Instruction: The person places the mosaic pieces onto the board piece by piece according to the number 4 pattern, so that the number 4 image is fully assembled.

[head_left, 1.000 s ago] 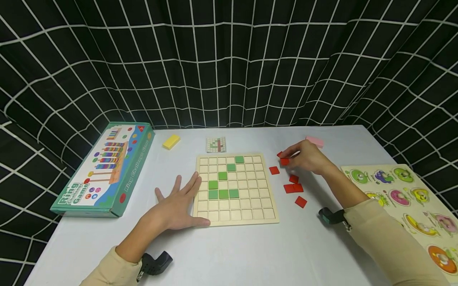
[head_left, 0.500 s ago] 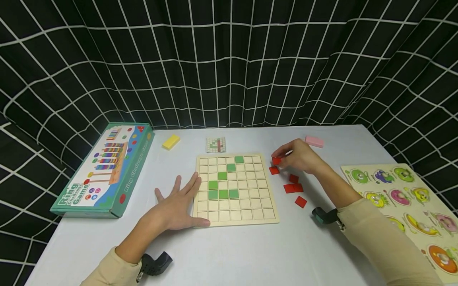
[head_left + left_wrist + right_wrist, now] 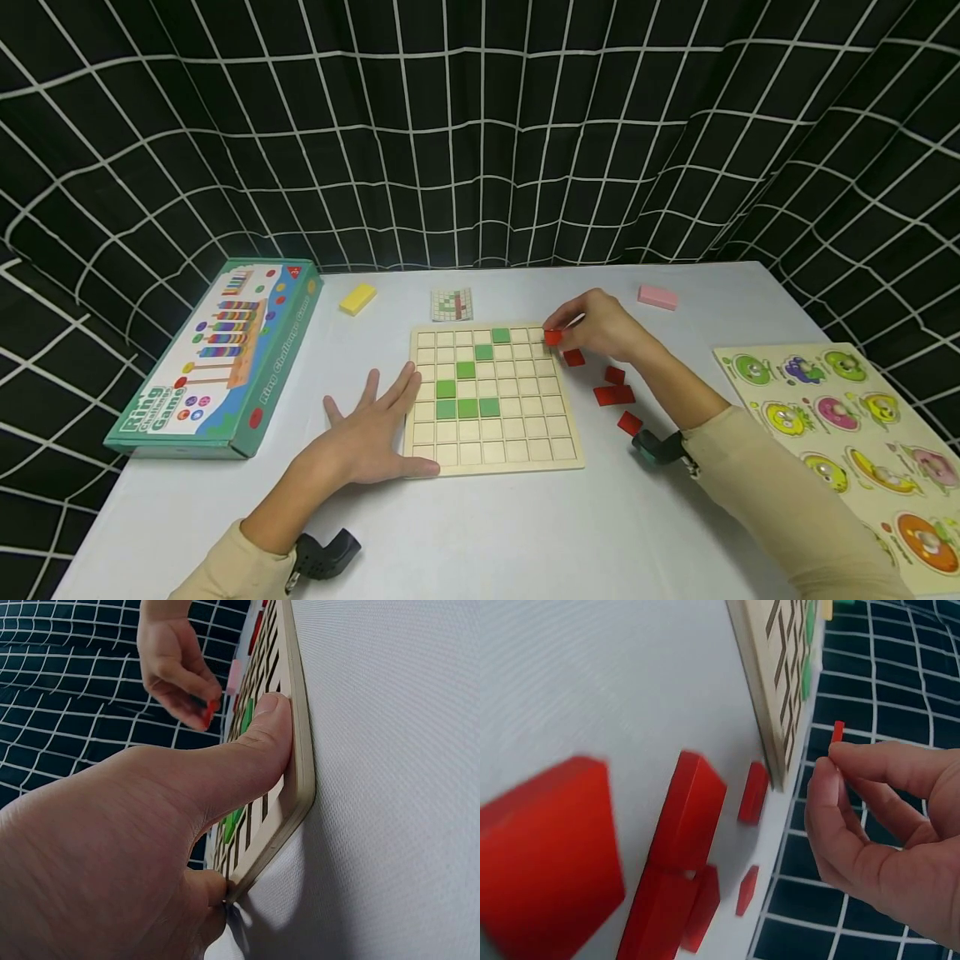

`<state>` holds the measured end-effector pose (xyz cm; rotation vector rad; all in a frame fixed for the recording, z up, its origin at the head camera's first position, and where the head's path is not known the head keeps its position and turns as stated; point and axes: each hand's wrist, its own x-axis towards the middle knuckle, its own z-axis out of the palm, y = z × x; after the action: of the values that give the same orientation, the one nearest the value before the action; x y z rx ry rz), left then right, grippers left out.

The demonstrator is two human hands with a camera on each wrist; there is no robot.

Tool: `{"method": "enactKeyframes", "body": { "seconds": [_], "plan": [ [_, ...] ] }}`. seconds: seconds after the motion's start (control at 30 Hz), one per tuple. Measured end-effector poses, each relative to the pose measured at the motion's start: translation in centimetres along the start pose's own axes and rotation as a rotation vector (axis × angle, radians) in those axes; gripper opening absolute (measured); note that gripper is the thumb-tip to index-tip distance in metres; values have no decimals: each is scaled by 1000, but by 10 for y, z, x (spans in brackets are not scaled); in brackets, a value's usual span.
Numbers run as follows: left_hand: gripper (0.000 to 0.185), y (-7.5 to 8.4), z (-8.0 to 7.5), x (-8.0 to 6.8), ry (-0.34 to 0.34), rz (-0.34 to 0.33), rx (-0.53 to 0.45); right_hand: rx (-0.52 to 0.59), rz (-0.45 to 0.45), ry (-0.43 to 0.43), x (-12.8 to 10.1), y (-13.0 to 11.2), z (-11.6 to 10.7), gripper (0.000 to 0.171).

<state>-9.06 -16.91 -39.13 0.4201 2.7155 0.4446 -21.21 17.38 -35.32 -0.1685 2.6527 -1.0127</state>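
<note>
- The right hand (image 3: 600, 323) pinches a red square tile (image 3: 552, 337), raised near the far right corner of the wooden grid board (image 3: 517, 451).
- The left hand (image 3: 367, 440) is spread, thumb on the board's near left corner.
- Seven green tiles (image 3: 467, 407) sit in its cells.
- Loose red tiles (image 3: 609, 396) lie right of it.

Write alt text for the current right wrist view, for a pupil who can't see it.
A right-hand grip pinches a small red tile at the picture's right, before a black cloth with white lines. More red tiles lie on a white surface to its left, and a wooden grid board with green tiles shows above.
</note>
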Motion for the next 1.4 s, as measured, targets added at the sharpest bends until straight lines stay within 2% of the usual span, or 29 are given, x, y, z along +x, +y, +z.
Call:
{"method": "enactKeyframes", "body": {
  "seconds": [0.43,1.07,1.4],
  "plan": [
    [128,-1,0,0,-1,-4,-15,12,-30,-44,11,-16,18,22],
    [127,-1,1,2,-6,1,-20,-43,-82,-75,22,-30,36,28],
    [128,-2,2,2,-5,1,-8,-32,-91,-89,23,-36,45,31]
  ]
}}
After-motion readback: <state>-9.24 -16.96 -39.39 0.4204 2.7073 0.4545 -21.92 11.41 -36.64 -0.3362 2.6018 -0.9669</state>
